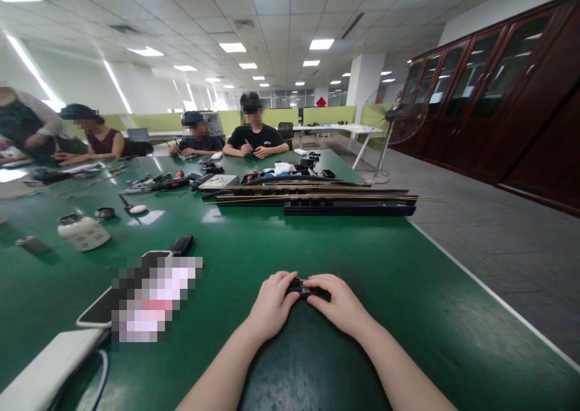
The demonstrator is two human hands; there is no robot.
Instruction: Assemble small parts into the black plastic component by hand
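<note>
– Though half hidden, held how?
– Clamped between fingers of left hand [274, 302] and right hand [339, 302]: dark, oblong piece [300, 287], over glossy green worktop [235, 248].
– Farther?
– Straight black bars [348, 208], thin golden rods [362, 198]; beyond, black shirt [240, 138], lettering [267, 142] illegible.

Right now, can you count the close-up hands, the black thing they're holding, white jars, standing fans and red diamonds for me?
Close-up hands, left hand and right hand: 2
Black thing between them: looks like 1
White jar: 1
Standing fan: 1
Red diamond at the back: 1
Total: 6
</note>
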